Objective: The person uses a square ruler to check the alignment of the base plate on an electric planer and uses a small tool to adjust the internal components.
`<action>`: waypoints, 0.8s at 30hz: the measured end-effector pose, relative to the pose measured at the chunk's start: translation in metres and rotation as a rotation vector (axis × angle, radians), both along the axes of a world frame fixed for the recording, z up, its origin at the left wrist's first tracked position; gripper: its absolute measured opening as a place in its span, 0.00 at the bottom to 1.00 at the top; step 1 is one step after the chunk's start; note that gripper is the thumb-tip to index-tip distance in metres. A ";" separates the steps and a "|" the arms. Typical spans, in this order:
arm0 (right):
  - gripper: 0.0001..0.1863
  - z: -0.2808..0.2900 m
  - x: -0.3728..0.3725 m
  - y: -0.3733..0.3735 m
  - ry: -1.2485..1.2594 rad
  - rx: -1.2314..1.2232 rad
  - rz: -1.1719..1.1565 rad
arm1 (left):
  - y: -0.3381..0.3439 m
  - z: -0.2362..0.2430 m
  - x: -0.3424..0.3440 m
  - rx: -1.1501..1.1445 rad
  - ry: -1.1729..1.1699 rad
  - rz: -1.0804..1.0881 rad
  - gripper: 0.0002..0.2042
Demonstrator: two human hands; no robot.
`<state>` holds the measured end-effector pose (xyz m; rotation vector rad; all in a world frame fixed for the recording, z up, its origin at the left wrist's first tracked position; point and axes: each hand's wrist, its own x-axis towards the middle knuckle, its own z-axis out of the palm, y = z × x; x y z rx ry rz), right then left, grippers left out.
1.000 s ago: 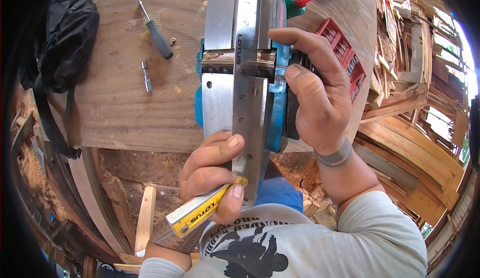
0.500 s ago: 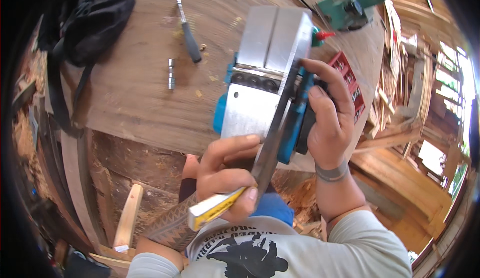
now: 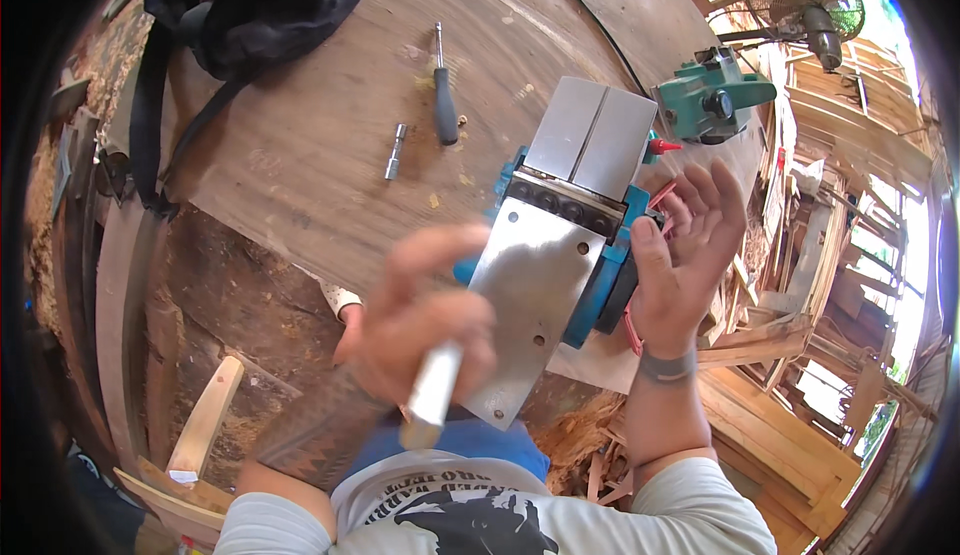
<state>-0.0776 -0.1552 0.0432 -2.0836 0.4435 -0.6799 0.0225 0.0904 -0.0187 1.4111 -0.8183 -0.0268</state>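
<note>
A blue electric hand planer point(image 3: 535, 310) lies upside down at the table's near edge, its metal sole facing up. My left hand point(image 3: 420, 320), smeared by motion, is closed round a pale block-shaped handle point(image 3: 437, 385) over the left side of the sole. Whatever else belongs to that handle cannot be made out. On the planer's right, my right hand point(image 3: 690, 255) is open, fingers spread and slightly curved, with the thumb near the blue body. A red case is partly hidden behind that hand.
On the wooden table point(image 3: 330, 195) lie a dark-handled tool point(image 3: 445, 105), a metal socket point(image 3: 396, 151) and a black bag point(image 3: 270, 15). A green power tool point(image 3: 712, 100) stands beyond the planer. Stacked timber point(image 3: 780, 435) and a fan point(image 3: 805, 5) are to the right.
The long dark strip that lay along the planer's right edge no longer shows there. My left hand has moved left and down with the handle; my right hand has opened away from the planer.
</note>
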 end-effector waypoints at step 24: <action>0.24 0.002 0.232 -0.001 0.768 -0.662 0.545 | 0.076 -0.033 0.025 0.741 -0.328 0.228 0.14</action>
